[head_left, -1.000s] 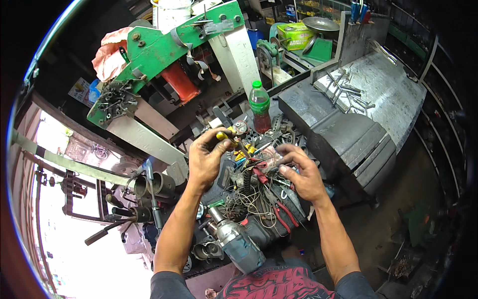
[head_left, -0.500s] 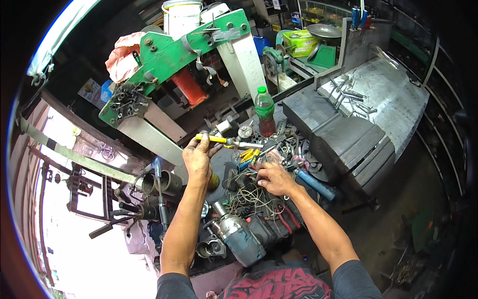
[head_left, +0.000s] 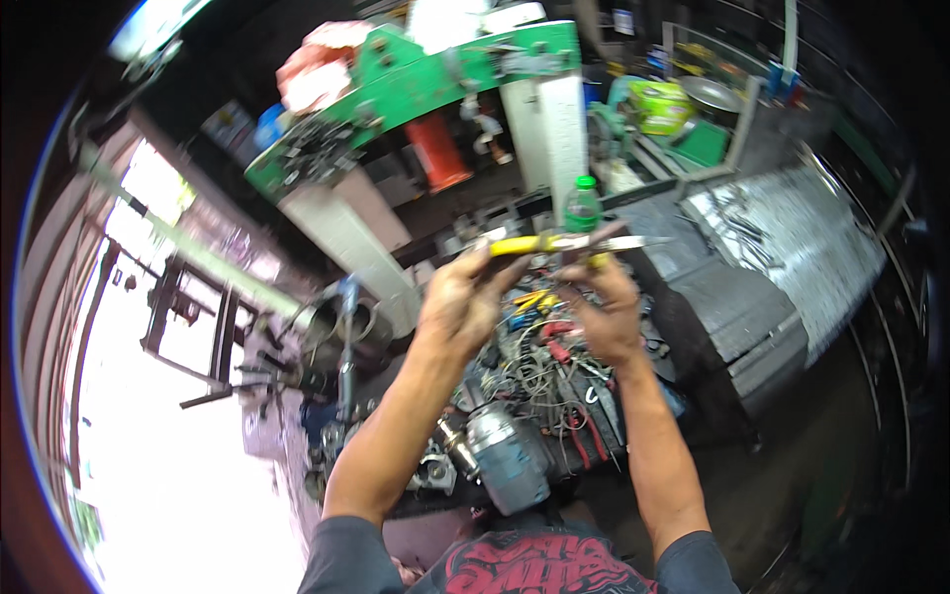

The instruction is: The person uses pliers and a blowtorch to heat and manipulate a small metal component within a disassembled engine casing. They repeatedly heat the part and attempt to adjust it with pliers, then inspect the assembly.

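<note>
My left hand [head_left: 460, 302] is closed around the yellow handle of a slim tool [head_left: 517, 246]. The tool lies nearly level above the bench, its pale metal shaft pointing right and ending in a thin tip; blur hides its exact kind. Close under that shaft, my right hand [head_left: 609, 312] has its fingers curled, with a small yellow patch and a dark strip at the fingertips. What those fingers hold is too smeared to name. Below both hands lies a heap of tangled wires [head_left: 534, 366], with red-handled pliers [head_left: 591, 441] at its near side.
A blue-grey power tool [head_left: 510, 460] lies at the near bench edge. A green-capped bottle [head_left: 584, 206] stands beyond my hands. The green press frame [head_left: 416, 94] rises behind, and a metal-topped surface [head_left: 821, 223] with loose metal pieces is to the right.
My right hand has risen from the wires to the yellow-handled tool's shaft. My left hand still holds the tool, now farther right in the picture. The whole view has shifted and blurred.
</note>
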A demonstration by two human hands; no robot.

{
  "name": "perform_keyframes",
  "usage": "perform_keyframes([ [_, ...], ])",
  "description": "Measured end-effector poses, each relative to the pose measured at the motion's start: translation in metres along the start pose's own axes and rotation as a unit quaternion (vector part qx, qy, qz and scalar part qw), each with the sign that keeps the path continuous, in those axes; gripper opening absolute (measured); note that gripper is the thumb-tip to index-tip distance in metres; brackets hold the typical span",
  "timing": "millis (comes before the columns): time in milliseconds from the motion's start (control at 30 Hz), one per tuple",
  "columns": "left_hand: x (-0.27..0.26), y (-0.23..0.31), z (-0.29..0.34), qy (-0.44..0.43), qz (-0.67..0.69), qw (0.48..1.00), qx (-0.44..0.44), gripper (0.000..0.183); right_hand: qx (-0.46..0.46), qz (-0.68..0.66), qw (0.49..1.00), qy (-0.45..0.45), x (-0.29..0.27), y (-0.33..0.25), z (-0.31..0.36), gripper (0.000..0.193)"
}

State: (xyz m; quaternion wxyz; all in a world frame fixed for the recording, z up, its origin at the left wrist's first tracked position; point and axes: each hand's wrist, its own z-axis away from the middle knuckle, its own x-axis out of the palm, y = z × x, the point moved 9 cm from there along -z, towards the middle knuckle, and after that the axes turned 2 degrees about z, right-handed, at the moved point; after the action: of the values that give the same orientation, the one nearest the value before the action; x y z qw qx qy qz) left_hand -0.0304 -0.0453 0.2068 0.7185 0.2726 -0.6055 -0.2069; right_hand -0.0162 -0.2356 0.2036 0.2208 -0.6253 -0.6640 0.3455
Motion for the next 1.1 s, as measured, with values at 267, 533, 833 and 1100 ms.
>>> perform_keyframes([
  [267, 0.072, 0.081, 0.038, -0.173, -0.491, 0.844, 0.131, 0.035, -0.013, -0.078, 0.988, -0.135, -0.01, -0.075, -0.072, 0.02],
  [533, 0.068, 0.146, 0.128, -0.236, -0.346, 0.888, 0.19, 0.056, -0.082, 0.058, 0.955, -0.28, 0.06, -0.216, -0.077, 0.024],
  [833, -0.069, 0.176, 0.25, -0.199, -0.083, 0.973, 0.086, 0.04, 0.034, -0.154, 0.931, -0.329, 0.239, -0.274, 0.045, 0.023],
  [1100, -0.277, 0.237, 0.382, 0.02, -0.37, 0.929, 0.016, 0.021, 0.228, -0.27, 0.92, -0.167, 0.315, -0.261, 0.182, 0.019],
])
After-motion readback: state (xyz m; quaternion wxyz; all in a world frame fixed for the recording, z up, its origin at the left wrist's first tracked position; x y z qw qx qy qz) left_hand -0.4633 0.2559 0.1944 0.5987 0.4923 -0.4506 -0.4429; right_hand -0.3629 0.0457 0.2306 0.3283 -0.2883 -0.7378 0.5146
